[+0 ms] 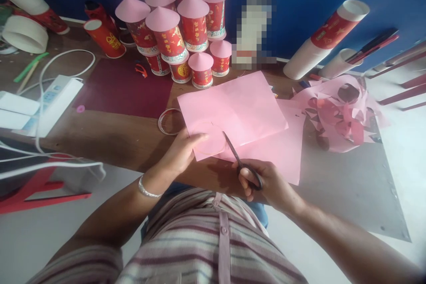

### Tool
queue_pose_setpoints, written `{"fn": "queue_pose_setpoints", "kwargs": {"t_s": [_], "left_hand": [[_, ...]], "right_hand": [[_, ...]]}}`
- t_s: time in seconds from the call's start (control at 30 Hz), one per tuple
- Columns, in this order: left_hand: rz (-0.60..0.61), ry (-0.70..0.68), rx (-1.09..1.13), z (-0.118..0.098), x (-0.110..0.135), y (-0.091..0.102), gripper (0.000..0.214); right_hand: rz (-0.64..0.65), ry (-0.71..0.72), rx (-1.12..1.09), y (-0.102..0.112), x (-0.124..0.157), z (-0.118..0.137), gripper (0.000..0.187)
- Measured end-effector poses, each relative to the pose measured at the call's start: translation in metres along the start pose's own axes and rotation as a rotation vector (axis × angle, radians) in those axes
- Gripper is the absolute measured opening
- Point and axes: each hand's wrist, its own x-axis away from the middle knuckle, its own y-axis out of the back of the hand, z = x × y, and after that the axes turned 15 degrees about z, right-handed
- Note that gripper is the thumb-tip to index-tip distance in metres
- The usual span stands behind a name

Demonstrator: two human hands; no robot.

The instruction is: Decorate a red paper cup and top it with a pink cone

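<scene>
My left hand (181, 153) pinches the near corner of a pink paper sheet (239, 111), thumb on top beside a pencilled circle. My right hand (266, 182) grips black-handled scissors (241, 159), fingers through the loops; the blades point up-left and meet the paper's edge at the drawn circle. A second pink sheet (282, 146) lies underneath on the wooden board (116, 137).
Several red paper cups with pink cone lids (179, 31) stand stacked at the back. A tape ring (168, 120) lies left of the paper, pink scraps (339, 115) to the right. Cup stacks (324, 37), a power strip (55, 102) and cables are around.
</scene>
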Motion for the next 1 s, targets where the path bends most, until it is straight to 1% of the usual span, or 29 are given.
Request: {"fn": "queue_pose_setpoints", "kwargs": {"t_s": [0.07,0.27,0.4,0.6,0.67,0.8,1.0], "left_hand": [[0.012,-0.002,-0.002,0.0,0.0,0.002,0.035],[0.11,-0.018,-0.029,-0.001,0.002,0.007,0.032],[0.155,-0.015,-0.023,-0.003,0.003,0.008,0.035],[0.122,0.03,0.008,-0.006,0.002,0.008,0.036],[0.132,0.029,0.015,-0.006,0.002,0.008,0.037],[0.161,0.02,0.018,-0.005,0.001,0.009,0.036],[0.135,0.038,0.024,-0.006,0.002,0.009,0.039]], "right_hand": [[0.004,-0.01,0.004,0.001,0.0,0.001,0.048],[0.043,0.009,-0.047,0.003,-0.003,0.002,0.05],[0.054,0.019,-0.056,0.003,-0.005,0.005,0.047],[0.057,0.001,0.033,0.004,-0.009,0.012,0.047],[0.062,0.004,0.052,0.004,-0.009,0.013,0.047],[0.064,0.005,0.063,0.004,-0.009,0.013,0.047],[0.046,-0.011,0.051,0.004,-0.009,0.011,0.052]]}}
